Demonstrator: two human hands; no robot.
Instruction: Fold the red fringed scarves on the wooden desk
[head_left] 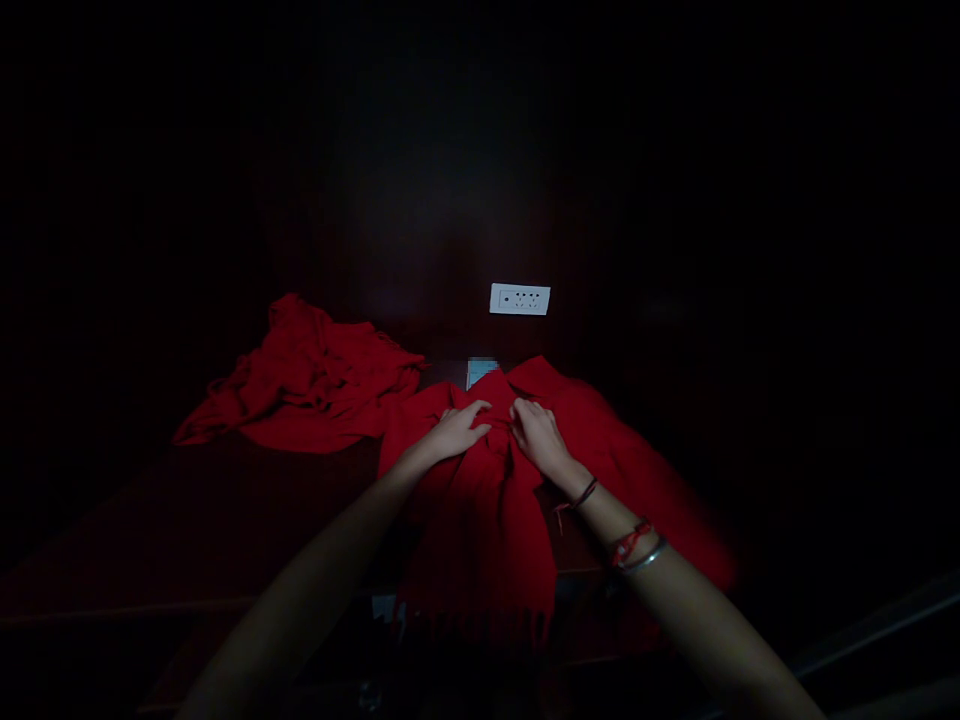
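Observation:
A red fringed scarf (480, 530) lies across the dark table, its tasselled end hanging over the front edge. My left hand (459, 430) rests on its bunched middle, the thumb and fingers curled in on the cloth. Opposite it, my right hand (538, 432) grips the same cloth with bent fingers, a short gap from the left. Between the two hands the fabric is gathered into folds. More red cloth (630, 470) spreads to the right, under and beyond my right forearm. Fingertips are partly hidden in the dim light.
Another crumpled red cloth (315, 380) with fringe lies in a heap at the back left of the table (150, 540). A white socket plate (520, 299) is on the dark wall. A small pale item (481, 372) stands behind the scarf. The surroundings are very dark.

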